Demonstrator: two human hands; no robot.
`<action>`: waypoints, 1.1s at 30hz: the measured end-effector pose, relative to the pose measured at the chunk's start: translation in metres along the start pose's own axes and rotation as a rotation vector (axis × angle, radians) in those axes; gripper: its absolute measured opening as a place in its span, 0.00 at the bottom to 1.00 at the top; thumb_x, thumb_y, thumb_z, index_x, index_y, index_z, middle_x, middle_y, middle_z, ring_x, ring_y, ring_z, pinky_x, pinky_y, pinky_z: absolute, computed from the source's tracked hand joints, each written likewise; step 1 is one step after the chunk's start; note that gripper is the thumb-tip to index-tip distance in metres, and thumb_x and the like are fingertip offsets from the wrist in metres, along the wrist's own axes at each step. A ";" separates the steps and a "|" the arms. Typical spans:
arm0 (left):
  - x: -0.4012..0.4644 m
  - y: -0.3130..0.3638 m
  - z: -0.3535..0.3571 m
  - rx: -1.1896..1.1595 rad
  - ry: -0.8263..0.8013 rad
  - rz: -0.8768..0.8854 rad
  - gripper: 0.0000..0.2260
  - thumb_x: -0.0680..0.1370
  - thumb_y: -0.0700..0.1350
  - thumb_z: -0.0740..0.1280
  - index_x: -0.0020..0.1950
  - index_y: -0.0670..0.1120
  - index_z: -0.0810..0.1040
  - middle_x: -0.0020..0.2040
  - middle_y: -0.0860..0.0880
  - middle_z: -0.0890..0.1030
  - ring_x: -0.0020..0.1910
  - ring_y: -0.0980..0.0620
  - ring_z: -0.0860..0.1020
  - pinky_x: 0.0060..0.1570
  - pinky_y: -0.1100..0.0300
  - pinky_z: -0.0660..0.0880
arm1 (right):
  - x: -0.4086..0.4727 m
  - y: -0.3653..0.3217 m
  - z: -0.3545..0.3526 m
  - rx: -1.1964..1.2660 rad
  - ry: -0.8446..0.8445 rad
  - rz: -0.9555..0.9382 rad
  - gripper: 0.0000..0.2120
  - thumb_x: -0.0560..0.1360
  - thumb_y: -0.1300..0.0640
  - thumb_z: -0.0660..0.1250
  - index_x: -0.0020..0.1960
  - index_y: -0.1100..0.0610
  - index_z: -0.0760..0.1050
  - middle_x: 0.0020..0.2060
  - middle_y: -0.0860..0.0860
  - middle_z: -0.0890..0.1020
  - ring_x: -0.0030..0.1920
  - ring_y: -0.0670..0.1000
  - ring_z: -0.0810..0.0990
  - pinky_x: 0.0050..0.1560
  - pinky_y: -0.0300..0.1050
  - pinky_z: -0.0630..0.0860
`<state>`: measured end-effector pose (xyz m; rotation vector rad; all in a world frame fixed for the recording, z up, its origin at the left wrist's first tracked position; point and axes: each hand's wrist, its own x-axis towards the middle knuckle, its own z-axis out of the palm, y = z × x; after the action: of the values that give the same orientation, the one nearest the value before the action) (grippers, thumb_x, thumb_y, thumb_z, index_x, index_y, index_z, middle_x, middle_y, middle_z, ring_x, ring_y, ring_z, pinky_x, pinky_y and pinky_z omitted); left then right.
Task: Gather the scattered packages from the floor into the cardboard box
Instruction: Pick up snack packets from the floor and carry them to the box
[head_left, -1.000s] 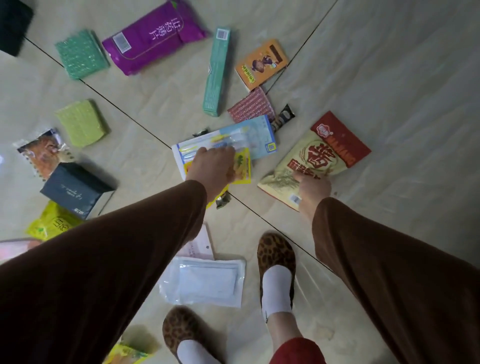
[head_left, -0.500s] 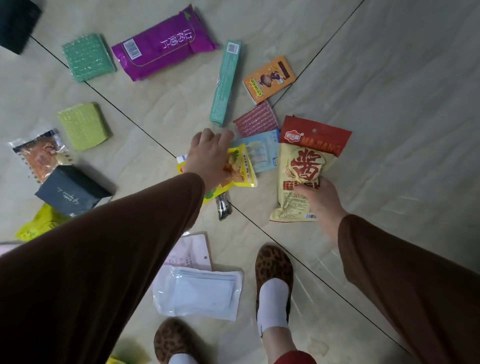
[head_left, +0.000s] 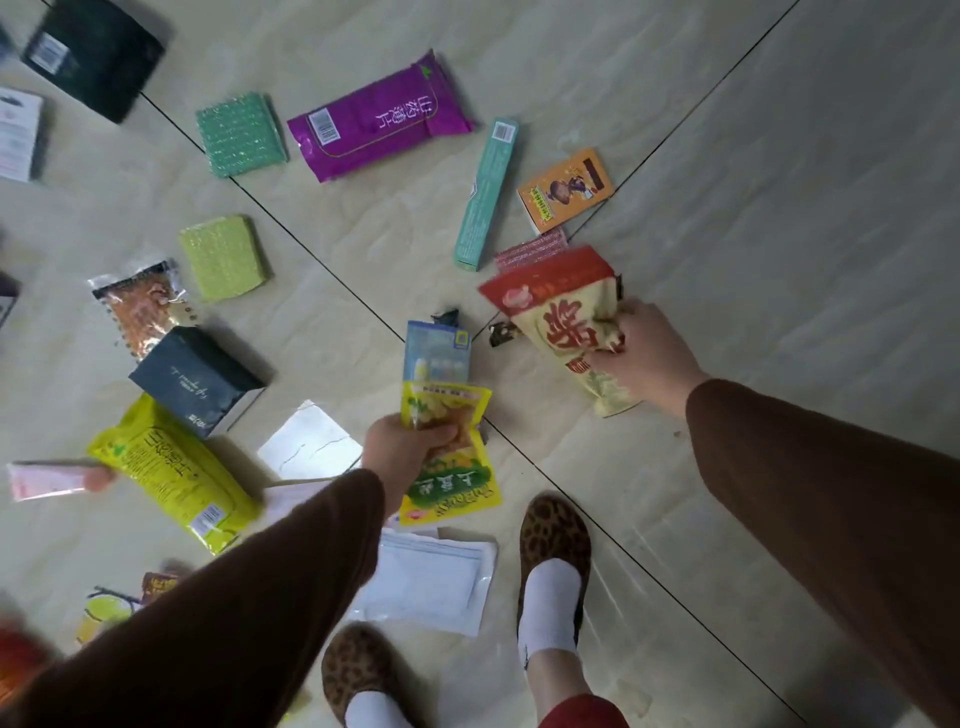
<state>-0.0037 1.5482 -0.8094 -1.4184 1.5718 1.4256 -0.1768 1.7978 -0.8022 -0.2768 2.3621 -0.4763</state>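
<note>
My left hand (head_left: 402, 453) grips a yellow snack packet (head_left: 449, 467) together with a light blue packet (head_left: 437, 358), both lifted off the floor. My right hand (head_left: 647, 356) grips a red and cream sauce pouch (head_left: 558, 317), held tilted above the tiles. On the floor lie a purple pouch (head_left: 376, 117), a teal carton (head_left: 487, 195), an orange packet (head_left: 565, 189), a red striped packet (head_left: 530, 252), two green sponge-like packs (head_left: 240, 135) (head_left: 223, 258), a dark box (head_left: 197, 382) and a yellow-green bag (head_left: 174, 475). No cardboard box is in view.
My feet in leopard slippers (head_left: 553, 540) stand near a clear plastic sleeve (head_left: 426, 587) and white papers (head_left: 311, 447). A dark pouch (head_left: 96, 54) lies far left at the top. Small dark wrappers (head_left: 501, 332) sit between my hands. Bare tile stretches to the right.
Both hands have risen from the floor with their packets. The left now holds the yellow and blue packets up; the right has swung the sauce pouch to the right. The view has pulled back.
</note>
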 end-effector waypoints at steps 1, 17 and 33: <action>-0.001 -0.005 0.014 -0.025 0.018 0.003 0.06 0.69 0.37 0.79 0.41 0.44 0.85 0.31 0.51 0.84 0.28 0.55 0.82 0.33 0.65 0.78 | 0.009 -0.007 -0.001 -0.079 -0.008 -0.061 0.17 0.74 0.54 0.74 0.60 0.59 0.81 0.60 0.57 0.78 0.62 0.61 0.75 0.58 0.52 0.75; 0.037 -0.006 0.072 -0.016 0.183 0.113 0.24 0.66 0.40 0.78 0.55 0.46 0.69 0.44 0.49 0.81 0.41 0.48 0.81 0.42 0.54 0.80 | 0.027 -0.012 0.068 -0.090 0.019 0.149 0.35 0.69 0.53 0.78 0.69 0.59 0.65 0.58 0.60 0.81 0.59 0.64 0.81 0.57 0.58 0.77; -0.127 -0.040 -0.113 -0.263 -0.014 0.084 0.20 0.66 0.33 0.78 0.57 0.38 0.81 0.47 0.40 0.87 0.39 0.46 0.86 0.45 0.51 0.85 | -0.173 -0.149 0.039 0.646 -0.144 0.269 0.11 0.72 0.65 0.75 0.50 0.53 0.80 0.46 0.49 0.86 0.47 0.49 0.85 0.52 0.46 0.81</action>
<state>0.0937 1.4876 -0.6769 -1.4992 1.4930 1.7403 -0.0142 1.7081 -0.6644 0.2915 1.9427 -1.0056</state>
